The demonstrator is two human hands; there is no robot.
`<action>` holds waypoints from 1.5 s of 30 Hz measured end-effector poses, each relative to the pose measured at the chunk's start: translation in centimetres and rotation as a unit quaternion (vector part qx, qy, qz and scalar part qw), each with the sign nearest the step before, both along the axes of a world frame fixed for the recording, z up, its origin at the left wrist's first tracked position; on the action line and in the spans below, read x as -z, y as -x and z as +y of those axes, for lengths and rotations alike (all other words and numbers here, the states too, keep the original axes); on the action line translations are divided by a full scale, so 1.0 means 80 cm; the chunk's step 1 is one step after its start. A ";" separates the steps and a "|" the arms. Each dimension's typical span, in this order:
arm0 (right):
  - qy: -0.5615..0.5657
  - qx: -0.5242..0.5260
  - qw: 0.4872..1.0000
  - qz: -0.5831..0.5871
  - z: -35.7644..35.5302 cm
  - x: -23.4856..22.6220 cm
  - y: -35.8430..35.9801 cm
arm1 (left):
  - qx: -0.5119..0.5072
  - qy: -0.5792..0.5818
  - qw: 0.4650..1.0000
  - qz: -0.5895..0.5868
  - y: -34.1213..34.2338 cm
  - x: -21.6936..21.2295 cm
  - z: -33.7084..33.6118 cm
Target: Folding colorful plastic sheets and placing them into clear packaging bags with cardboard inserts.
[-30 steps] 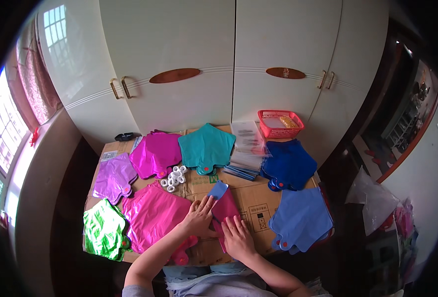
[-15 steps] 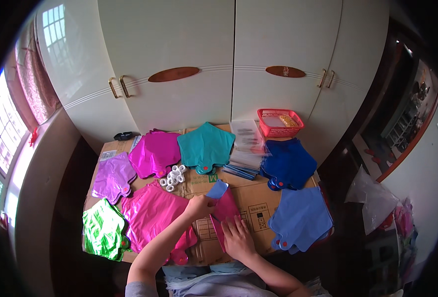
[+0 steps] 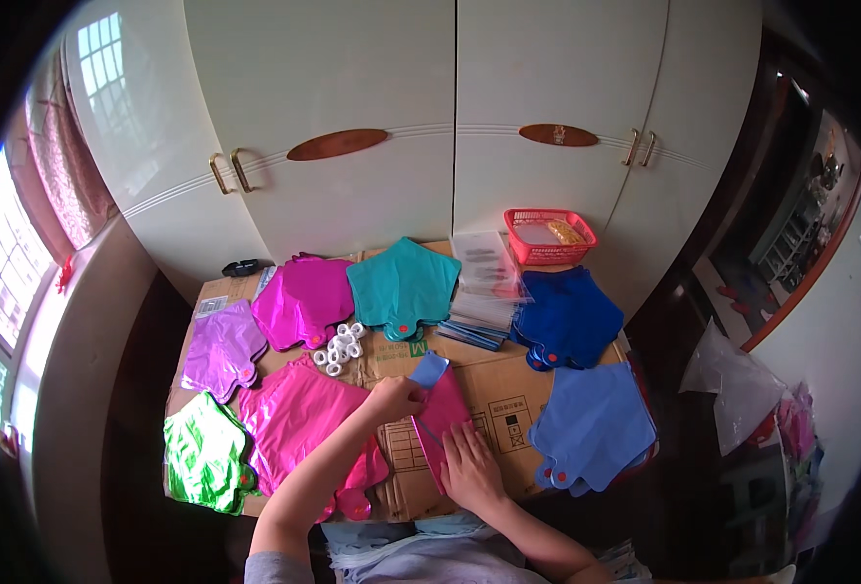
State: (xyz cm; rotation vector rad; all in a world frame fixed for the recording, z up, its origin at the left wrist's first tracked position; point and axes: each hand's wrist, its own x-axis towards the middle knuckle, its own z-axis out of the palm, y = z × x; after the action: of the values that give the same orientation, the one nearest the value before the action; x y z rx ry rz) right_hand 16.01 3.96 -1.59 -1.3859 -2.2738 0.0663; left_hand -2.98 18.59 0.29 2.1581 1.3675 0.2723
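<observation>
A folded pink foil balloon [image 3: 442, 414] with a light blue flap [image 3: 428, 370] at its top lies on the cardboard-covered table [image 3: 494, 389] in front of me. My left hand [image 3: 392, 399] pinches its upper left edge, just below the blue flap. My right hand [image 3: 469, 465] lies flat on the balloon's lower end and presses it down. A stack of pink star-shaped foil balloons [image 3: 299, 428] sits just left of my left arm.
Star balloon stacks ring the table: green [image 3: 201, 453], lilac [image 3: 221, 346], magenta [image 3: 304, 302], teal [image 3: 403, 287], dark blue [image 3: 567, 316], light blue [image 3: 591, 423]. Small white rolls [image 3: 338, 346], clear flat bags [image 3: 487, 268] and a red basket [image 3: 549, 234] stand behind. White cabinet doors [image 3: 450, 117] rise beyond.
My left hand has slid from flat on the balloon's left side up to its top edge and closed on it. My right hand has stayed pressed on the lower end.
</observation>
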 end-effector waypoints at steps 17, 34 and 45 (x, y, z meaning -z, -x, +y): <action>-0.022 0.006 1.000 -0.016 -0.010 -0.002 0.000 | 0.024 -0.013 1.000 0.000 0.003 0.014 0.010; -0.013 0.008 1.000 -0.004 -0.006 0.017 0.000 | 0.151 -0.209 0.964 -0.068 -0.042 0.017 -0.061; -0.011 0.000 1.000 -0.011 -0.005 0.008 -0.002 | 0.157 -0.225 0.962 0.014 -0.071 0.045 -0.067</action>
State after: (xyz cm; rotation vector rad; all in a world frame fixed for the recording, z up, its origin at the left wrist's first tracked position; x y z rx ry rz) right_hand 16.14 3.57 -2.26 -1.3818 -2.2861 0.0259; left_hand 2.68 13.19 -3.35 2.7204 1.0230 0.4656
